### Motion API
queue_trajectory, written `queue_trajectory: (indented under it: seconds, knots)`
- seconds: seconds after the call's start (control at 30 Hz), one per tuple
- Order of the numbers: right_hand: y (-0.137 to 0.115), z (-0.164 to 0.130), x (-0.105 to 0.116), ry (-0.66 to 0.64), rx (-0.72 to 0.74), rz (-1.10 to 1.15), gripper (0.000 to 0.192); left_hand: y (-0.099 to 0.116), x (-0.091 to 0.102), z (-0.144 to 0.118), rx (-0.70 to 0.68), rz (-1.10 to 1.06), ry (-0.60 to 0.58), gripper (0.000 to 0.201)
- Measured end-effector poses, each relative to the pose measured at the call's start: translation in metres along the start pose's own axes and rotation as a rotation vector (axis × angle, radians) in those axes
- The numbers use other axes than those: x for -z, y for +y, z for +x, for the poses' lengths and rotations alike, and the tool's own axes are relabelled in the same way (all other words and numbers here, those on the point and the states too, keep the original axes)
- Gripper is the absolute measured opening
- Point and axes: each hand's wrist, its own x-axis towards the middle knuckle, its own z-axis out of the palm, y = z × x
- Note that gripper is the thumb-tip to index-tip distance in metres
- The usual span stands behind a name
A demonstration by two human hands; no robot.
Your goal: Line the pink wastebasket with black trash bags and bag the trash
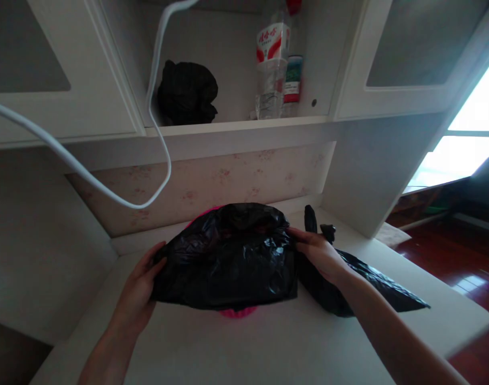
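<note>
Plastic fills the middle of my view: a black bin bag draped over a pink container, of which I see only a sliver of rim below the bag's front edge and another at the back left. It all sits on a white desktop, roughly centred, just in front of the floral-papered back panel.

My left hand grips the bag's left edge, thumb on top and fingers curled underneath the plastic. My right hand pinches the bag's right edge, fingertips closed on the film near the upper corner. Both hands clasp the same bag and hold it stretched wide between them.

Under my right wrist lies a second black bag, flat and long, with its knotted handles poking up just behind my right hand. It touches the desktop and runs off toward the right edge.

On the shelf above, a crumpled black bundle sits on the left, and a clear water bottle with a red and white label stands to the right, a smaller container just beside it. A white cable loops down across the cabinet front.
</note>
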Motion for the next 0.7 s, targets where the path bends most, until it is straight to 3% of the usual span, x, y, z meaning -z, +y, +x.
queue_trajectory:
  seconds: [0.17, 0.33, 0.43, 0.57, 0.7]
  knots:
    - [-0.006, 0.01, -0.013, -0.108, 0.027, -0.008, 0.044, -0.012, -0.004, 0.019, 0.017, 0.04, -0.079, 0.056]
    - [-0.02, 0.024, -0.019, 0.102, 0.068, 0.026, 0.043, 0.013, -0.008, 0.04, 0.024, 0.045, -0.072, 0.039]
    - [-0.029, 0.038, -0.024, 0.135, 0.079, 0.005, 0.044, 0.029, -0.015, 0.053, -0.016, 0.136, -0.075, 0.036]
    - [-0.039, 0.059, -0.033, 0.07, 0.053, -0.068, 0.041, 0.039, -0.026, 0.061, -0.088, 0.363, -0.169, 0.05]
    - [-0.04, 0.08, -0.039, -0.046, 0.023, -0.141, 0.035, 0.037, -0.026, 0.066, -0.127, 0.506, -0.156, 0.052]
